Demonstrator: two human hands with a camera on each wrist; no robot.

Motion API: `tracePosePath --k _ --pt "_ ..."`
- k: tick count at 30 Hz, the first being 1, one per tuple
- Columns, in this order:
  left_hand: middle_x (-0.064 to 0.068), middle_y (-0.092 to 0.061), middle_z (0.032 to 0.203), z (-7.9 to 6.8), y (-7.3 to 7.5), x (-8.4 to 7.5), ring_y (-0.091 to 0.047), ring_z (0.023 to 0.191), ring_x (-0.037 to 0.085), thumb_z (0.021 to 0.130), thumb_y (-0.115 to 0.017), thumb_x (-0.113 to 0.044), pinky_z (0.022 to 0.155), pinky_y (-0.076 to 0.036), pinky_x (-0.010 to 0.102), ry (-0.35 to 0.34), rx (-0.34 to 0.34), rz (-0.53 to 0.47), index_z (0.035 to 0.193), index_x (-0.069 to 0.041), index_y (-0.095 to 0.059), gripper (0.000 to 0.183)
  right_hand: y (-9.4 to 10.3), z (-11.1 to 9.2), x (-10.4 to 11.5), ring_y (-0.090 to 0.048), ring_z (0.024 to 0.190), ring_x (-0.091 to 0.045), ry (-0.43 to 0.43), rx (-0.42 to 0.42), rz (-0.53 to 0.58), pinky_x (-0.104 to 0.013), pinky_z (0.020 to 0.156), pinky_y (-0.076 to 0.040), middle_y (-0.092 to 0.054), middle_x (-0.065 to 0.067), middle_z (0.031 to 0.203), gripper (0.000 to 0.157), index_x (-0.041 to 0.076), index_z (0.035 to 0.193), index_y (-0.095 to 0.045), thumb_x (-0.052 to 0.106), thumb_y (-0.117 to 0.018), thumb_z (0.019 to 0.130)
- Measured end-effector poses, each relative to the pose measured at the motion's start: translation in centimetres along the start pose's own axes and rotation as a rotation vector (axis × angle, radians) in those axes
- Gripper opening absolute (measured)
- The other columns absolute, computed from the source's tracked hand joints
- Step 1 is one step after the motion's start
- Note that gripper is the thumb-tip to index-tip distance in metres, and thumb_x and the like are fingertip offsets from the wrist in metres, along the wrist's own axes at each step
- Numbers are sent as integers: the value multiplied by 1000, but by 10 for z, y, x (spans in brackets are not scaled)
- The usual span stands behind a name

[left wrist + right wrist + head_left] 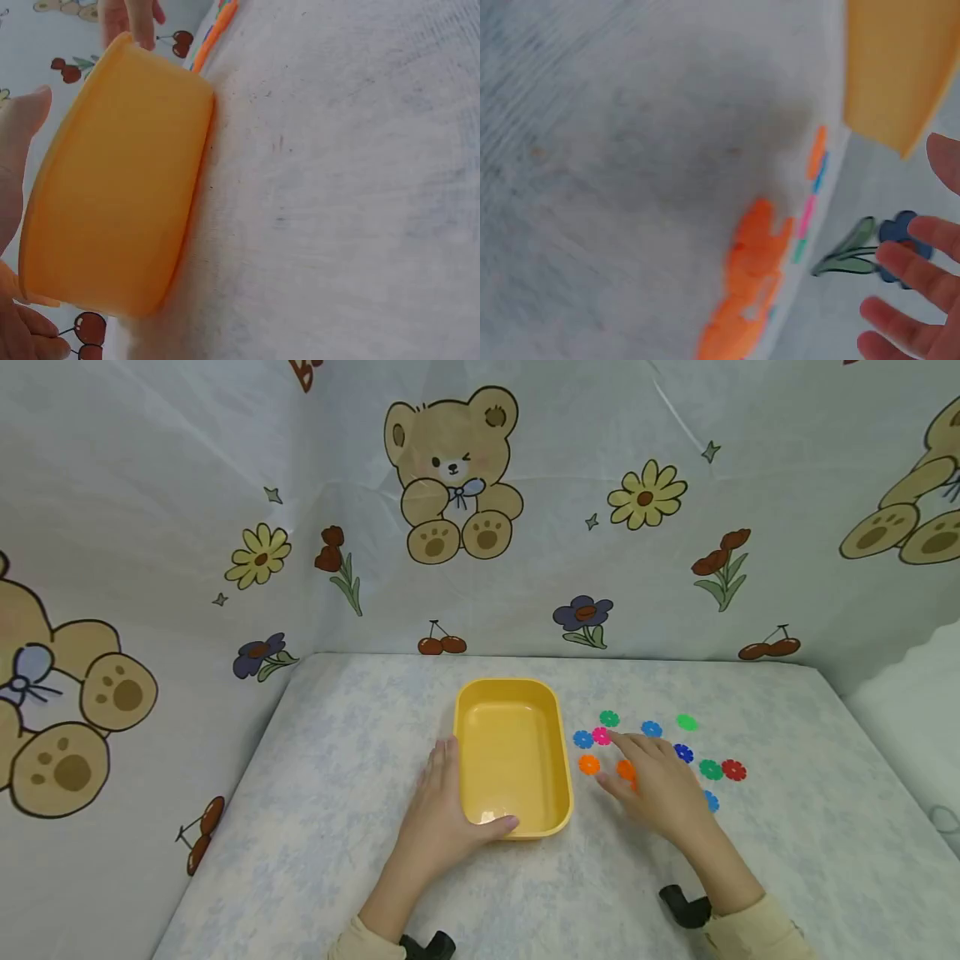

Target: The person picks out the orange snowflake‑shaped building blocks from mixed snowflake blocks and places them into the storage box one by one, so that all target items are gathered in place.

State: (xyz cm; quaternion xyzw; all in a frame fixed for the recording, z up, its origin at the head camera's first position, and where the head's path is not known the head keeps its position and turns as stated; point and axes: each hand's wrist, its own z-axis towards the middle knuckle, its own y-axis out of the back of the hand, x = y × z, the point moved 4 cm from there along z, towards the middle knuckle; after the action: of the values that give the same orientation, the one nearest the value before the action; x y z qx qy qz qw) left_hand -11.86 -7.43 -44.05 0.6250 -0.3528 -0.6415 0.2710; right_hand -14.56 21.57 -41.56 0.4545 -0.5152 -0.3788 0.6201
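A yellow plastic tray (513,752) with rounded corners stands on the table. My left hand (446,814) holds it at the near left corner, fingers along the left side and thumb (498,828) over the near rim. To its right lie several small notched plastic discs, among them a pink disc (602,736), an orange disc (589,765) and a blue disc (583,739). My right hand (660,789) hovers over these discs with fingers spread and nothing between them; its index fingertip overlaps the pink disc's edge in the head view. More orange discs (754,262) show below it in the right wrist view.
Farther right lie a red disc (734,769), a green disc (711,769) and a dark blue disc (683,752). A printed cloth (540,568) with bears and flowers rises behind the pale table (322,827). Black straps (684,907) sit at both wrists.
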Motion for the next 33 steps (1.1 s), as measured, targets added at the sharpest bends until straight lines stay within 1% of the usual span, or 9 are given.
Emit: tracePosePath --k 3,5,9,12,16,19,23,27,33 --pt "6 -9 168 2 -6 7 -17 153 31 57 -75 -82 119 -25 56 31 13 -113 161 -20 1 143 -12 13 -9 -55 119 -40 -15 86 69 -61 94 -49 -62 -18 130 59 7 140 -55 37 -71 91" --pt "2 -9 168 3 -9 11 -19 152 27 55 -82 -76 118 -27 55 40 30 -181 160 -26 5 145 -19 21 -13 -61 108 -34 -26 132 98 -54 88 -54 -67 -14 120 56 7 136 -59 35 -73 90" --pt "-2 -11 167 6 -13 14 -24 150 21 55 -89 -64 117 -30 53 -15 47 -299 159 -32 8 146 -30 34 -19 -59 100 -26 -68 204 129 -45 83 -57 -68 -8 110 49 12 129 -66 34 -77 87" --pt "-4 -10 167 7 -14 16 -26 149 20 55 -92 -59 117 -30 53 -47 49 -370 158 -37 9 146 -35 40 -19 -58 97 -23 -78 230 123 -43 81 -57 -67 -5 106 42 14 123 -69 34 -77 87" --pt "-8 -7 167 7 -18 20 -22 151 18 56 -94 -52 119 -26 54 -52 68 -460 155 -44 11 145 -38 45 -18 -58 95 -22 -45 231 117 -44 83 -56 -67 -5 105 34 14 117 -71 30 -76 88" --pt "-11 -6 167 9 -21 23 -19 152 16 57 -96 -45 120 -23 54 -59 76 -523 154 -45 10 144 -40 47 -19 -57 93 -22 -22 229 146 -44 84 -55 -66 -5 103 30 12 115 -71 25 -76 88" --pt "-11 -4 167 9 -24 24 -17 152 15 59 -96 -40 120 -21 54 -64 83 -563 154 -45 9 143 -42 48 -21 -55 90 -20 -18 239 211 -40 82 -54 -65 -4 101 29 11 112 -68 22 -78 86" --pt "-11 -3 167 9 -25 25 -14 153 16 60 -96 -39 121 -20 55 -58 90 -568 154 -45 10 142 -44 47 -23 -56 87 -19 -34 261 272 -36 78 -55 -64 -2 100 27 14 109 -63 20 -77 87" --pt "-11 -3 166 9 -26 27 -14 152 16 60 -95 -41 121 -19 55 -45 91 -559 154 -46 10 141 -43 45 -26 -58 89 -20 -45 274 322 -34 74 -55 -67 -5 104 27 18 114 -65 23 -75 89"
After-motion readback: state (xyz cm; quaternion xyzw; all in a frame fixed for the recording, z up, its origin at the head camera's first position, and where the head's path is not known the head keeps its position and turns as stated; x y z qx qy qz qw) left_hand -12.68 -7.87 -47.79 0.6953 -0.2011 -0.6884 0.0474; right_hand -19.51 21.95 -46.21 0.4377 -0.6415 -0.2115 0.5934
